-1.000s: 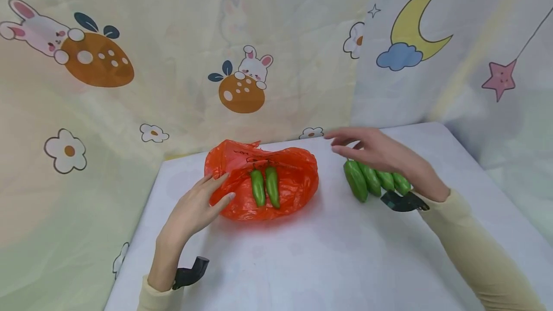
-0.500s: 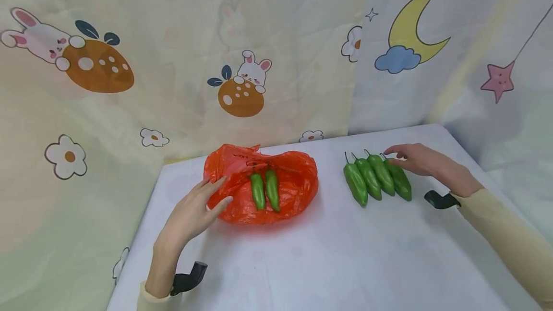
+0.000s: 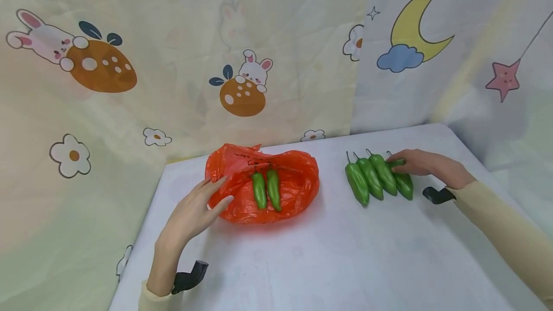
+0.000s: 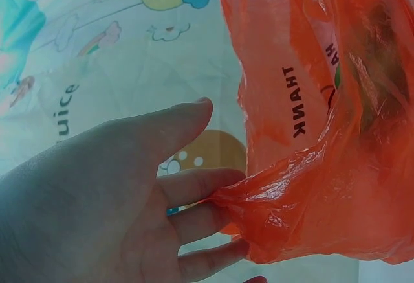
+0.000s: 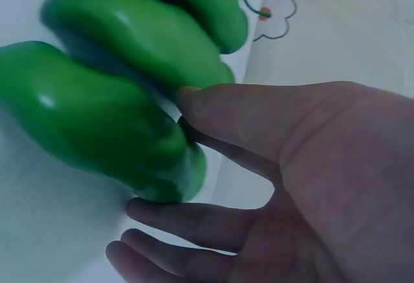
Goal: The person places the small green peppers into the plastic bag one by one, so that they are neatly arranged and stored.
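A red plastic bag lies on the table with its mouth facing me, and two green peppers rest inside it. My left hand is at the bag's left edge with thumb spread away; in the left wrist view its fingertips touch the bag's rim. Several more green peppers lie side by side to the right. Over the stem end of the rightmost pepper, my right hand pinches it between thumb and fingers. In the right wrist view, that pepper is still beside its neighbour.
The white table runs back to a hanging cloth printed with rabbits, flowers and a moon. A black wrist camera sits on the right wrist and another on the left.
My right hand has moved right from above the peppers, then come down onto the rightmost one's stem end and taken hold of it. The left hand has stayed at the bag.
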A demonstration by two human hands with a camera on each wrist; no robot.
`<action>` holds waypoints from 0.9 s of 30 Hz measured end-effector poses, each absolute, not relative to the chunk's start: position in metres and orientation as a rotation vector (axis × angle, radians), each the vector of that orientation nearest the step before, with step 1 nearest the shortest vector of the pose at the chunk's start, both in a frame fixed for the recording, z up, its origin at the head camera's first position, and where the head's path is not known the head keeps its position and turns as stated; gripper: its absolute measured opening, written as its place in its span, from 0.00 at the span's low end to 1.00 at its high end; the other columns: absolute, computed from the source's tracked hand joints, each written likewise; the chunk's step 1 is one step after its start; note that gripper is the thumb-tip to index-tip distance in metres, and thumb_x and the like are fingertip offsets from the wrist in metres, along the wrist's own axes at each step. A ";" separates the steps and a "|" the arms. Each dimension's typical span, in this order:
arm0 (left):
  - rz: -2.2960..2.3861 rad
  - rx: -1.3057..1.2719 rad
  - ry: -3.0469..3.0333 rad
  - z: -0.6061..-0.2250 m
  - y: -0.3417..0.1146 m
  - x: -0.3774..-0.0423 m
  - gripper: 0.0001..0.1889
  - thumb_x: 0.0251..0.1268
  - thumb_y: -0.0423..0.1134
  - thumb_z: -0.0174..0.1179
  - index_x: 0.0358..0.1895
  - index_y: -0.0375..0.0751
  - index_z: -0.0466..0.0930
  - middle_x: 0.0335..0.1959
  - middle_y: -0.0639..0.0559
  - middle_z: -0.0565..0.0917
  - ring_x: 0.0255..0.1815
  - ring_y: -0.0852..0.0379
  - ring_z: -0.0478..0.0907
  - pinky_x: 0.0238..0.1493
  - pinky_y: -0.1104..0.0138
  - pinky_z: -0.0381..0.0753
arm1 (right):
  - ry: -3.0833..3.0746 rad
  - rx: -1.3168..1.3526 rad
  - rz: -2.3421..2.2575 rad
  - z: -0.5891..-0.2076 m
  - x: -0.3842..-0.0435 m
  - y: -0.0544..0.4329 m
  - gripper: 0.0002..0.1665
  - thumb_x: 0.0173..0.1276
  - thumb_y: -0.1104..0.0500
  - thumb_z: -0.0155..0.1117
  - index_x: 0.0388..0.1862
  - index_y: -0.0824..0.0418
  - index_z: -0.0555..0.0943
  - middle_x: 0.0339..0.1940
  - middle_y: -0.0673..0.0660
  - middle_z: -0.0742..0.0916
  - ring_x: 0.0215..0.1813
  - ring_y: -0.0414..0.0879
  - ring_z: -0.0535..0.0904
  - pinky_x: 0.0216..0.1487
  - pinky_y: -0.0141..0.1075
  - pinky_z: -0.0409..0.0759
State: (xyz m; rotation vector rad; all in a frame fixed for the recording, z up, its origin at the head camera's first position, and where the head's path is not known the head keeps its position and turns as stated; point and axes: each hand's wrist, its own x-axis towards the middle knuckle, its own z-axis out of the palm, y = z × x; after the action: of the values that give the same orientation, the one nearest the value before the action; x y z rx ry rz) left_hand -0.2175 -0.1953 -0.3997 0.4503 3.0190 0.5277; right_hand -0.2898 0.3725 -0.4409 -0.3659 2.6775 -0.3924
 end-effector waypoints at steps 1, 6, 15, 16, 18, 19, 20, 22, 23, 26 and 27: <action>0.529 0.450 3.019 -0.400 -0.195 -0.218 0.38 0.69 0.69 0.50 0.77 0.54 0.64 0.75 0.45 0.70 0.78 0.38 0.60 0.67 0.36 0.71 | 2.671 -0.361 -0.389 -0.443 -0.290 0.373 0.27 0.74 0.57 0.57 0.66 0.73 0.73 0.66 0.79 0.74 0.68 0.78 0.67 0.64 0.69 0.69; 0.528 0.451 3.024 -0.400 -0.195 -0.218 0.38 0.69 0.69 0.51 0.77 0.55 0.64 0.74 0.45 0.71 0.78 0.38 0.61 0.67 0.36 0.71 | 2.699 -0.364 -0.383 -0.451 -0.289 0.372 0.28 0.73 0.59 0.57 0.66 0.76 0.72 0.65 0.79 0.75 0.67 0.77 0.69 0.64 0.67 0.71; 0.521 0.474 3.034 -0.402 -0.194 -0.219 0.38 0.70 0.68 0.50 0.77 0.54 0.64 0.74 0.46 0.71 0.78 0.38 0.61 0.67 0.37 0.71 | 2.820 -0.346 -0.340 -0.458 -0.283 0.365 0.26 0.70 0.60 0.59 0.62 0.76 0.75 0.61 0.77 0.79 0.63 0.75 0.74 0.63 0.65 0.73; 0.520 0.474 3.034 -0.402 -0.194 -0.219 0.37 0.70 0.68 0.50 0.77 0.54 0.64 0.74 0.46 0.71 0.78 0.38 0.61 0.67 0.37 0.70 | 2.816 -0.337 -0.345 -0.459 -0.283 0.366 0.26 0.70 0.60 0.59 0.62 0.75 0.75 0.61 0.77 0.79 0.63 0.74 0.74 0.62 0.65 0.73; 0.520 0.481 3.039 -0.401 -0.194 -0.219 0.37 0.70 0.68 0.51 0.77 0.53 0.65 0.74 0.45 0.71 0.78 0.38 0.61 0.67 0.37 0.70 | 2.811 -0.326 -0.358 -0.459 -0.284 0.367 0.27 0.70 0.59 0.59 0.63 0.75 0.75 0.61 0.77 0.79 0.62 0.73 0.75 0.62 0.65 0.74; 0.518 0.486 3.041 -0.401 -0.195 -0.219 0.37 0.70 0.68 0.50 0.77 0.53 0.65 0.74 0.45 0.71 0.78 0.38 0.61 0.67 0.37 0.70 | 2.812 -0.329 -0.369 -0.459 -0.285 0.368 0.27 0.70 0.59 0.59 0.63 0.75 0.75 0.61 0.77 0.80 0.61 0.72 0.76 0.61 0.64 0.74; 0.518 0.485 3.041 -0.401 -0.195 -0.219 0.37 0.70 0.68 0.51 0.77 0.53 0.65 0.74 0.45 0.71 0.78 0.38 0.61 0.68 0.37 0.70 | 2.814 -0.334 -0.379 -0.458 -0.286 0.368 0.27 0.70 0.59 0.59 0.63 0.75 0.75 0.61 0.76 0.80 0.61 0.72 0.76 0.61 0.64 0.75; 0.524 0.482 3.039 -0.401 -0.194 -0.219 0.38 0.70 0.68 0.50 0.77 0.53 0.65 0.74 0.46 0.72 0.78 0.39 0.61 0.68 0.38 0.71 | 2.823 -0.342 -0.401 -0.455 -0.287 0.369 0.26 0.70 0.59 0.59 0.63 0.74 0.76 0.61 0.76 0.80 0.60 0.71 0.77 0.60 0.63 0.76; 0.524 0.479 3.036 -0.401 -0.194 -0.219 0.38 0.70 0.69 0.50 0.77 0.53 0.65 0.74 0.46 0.71 0.78 0.39 0.61 0.68 0.38 0.71 | 2.830 -0.342 -0.415 -0.453 -0.288 0.369 0.26 0.69 0.60 0.59 0.62 0.73 0.76 0.61 0.76 0.80 0.60 0.71 0.77 0.60 0.63 0.76; 0.528 0.469 3.025 -0.400 -0.194 -0.219 0.39 0.69 0.71 0.49 0.77 0.54 0.64 0.74 0.47 0.71 0.78 0.39 0.60 0.68 0.38 0.71 | 2.843 -0.339 -0.440 -0.446 -0.289 0.369 0.25 0.70 0.60 0.59 0.62 0.72 0.77 0.62 0.76 0.79 0.62 0.72 0.76 0.60 0.64 0.75; 0.529 0.464 3.023 -0.401 -0.194 -0.219 0.39 0.69 0.71 0.49 0.77 0.54 0.64 0.74 0.47 0.71 0.78 0.39 0.60 0.68 0.38 0.71 | 2.843 -0.334 -0.446 -0.443 -0.289 0.369 0.25 0.70 0.60 0.58 0.63 0.72 0.77 0.63 0.77 0.79 0.62 0.73 0.75 0.60 0.65 0.75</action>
State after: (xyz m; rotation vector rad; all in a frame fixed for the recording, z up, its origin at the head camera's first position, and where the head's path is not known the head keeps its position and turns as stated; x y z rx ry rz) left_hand -0.2186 -0.1938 -0.4006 0.4644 3.0228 0.5293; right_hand -0.2889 0.3689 -0.4433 -0.3336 2.8426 -0.4462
